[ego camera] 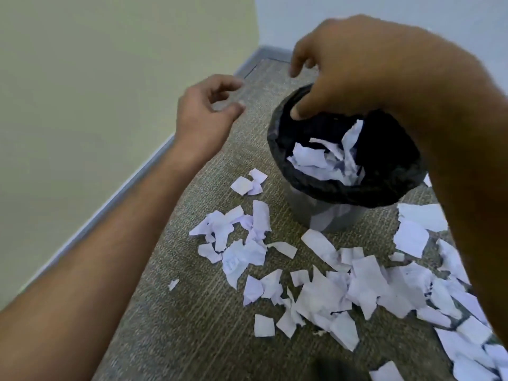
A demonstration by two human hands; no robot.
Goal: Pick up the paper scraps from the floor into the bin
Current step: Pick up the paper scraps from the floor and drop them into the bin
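A round bin lined with a black bag stands on the carpet, with several torn white scraps inside it. My right hand hovers over the bin's far rim, fingers spread and pointing down, holding nothing. My left hand hangs in the air left of the bin, its fingers loosely curled around nothing. Several white paper scraps lie scattered on the floor in front of the bin, with another cluster to its left.
The grey-brown carpet runs into a corner. A pale yellow-green wall with a grey baseboard borders it on the left. A pale blue wall closes the back. More scraps lie right of the bin.
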